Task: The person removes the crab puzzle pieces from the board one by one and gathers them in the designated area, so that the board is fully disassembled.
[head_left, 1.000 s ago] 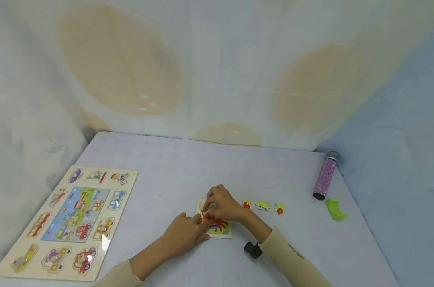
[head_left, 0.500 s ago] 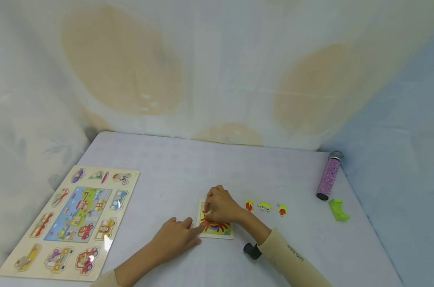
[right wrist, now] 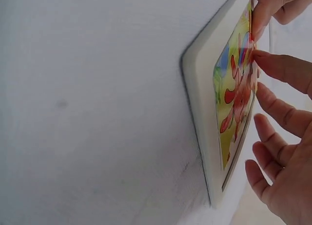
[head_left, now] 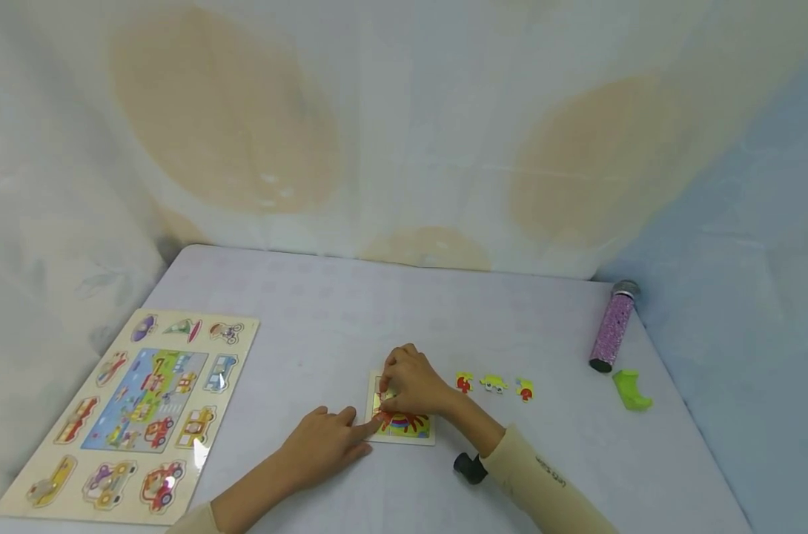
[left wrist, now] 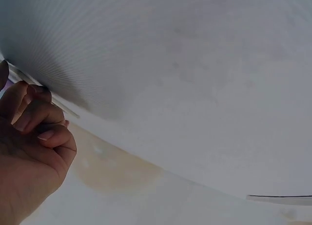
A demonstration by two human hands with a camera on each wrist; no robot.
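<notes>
A small wooden puzzle board (head_left: 402,442) with a red crab picture lies near the middle of the table. Over its upper part, my right hand (head_left: 414,383) pinches a small puzzle piece (right wrist: 254,79) between thumb and index finger, against the board's surface. Its other fingers stay loosely bent in the right wrist view. My left hand (head_left: 320,449) rests at the board's left edge, an outstretched finger touching the picture and the other fingers relaxed. To the right lie three loose puzzle pieces: a red and yellow one (head_left: 464,382), one with eyes (head_left: 494,383) and another red one (head_left: 525,390).
A large vehicle puzzle board (head_left: 217,415) lies at the left of the table. At the right are a glittery purple microphone (head_left: 611,330) and a green curved block (head_left: 632,391). A black cylindrical object (head_left: 469,468) sits by the right wrist. Fabric hangs behind the table.
My left hand has drawn back a little to the left, leaving one finger on the board. The right hand stays over the board with slight finger movement.
</notes>
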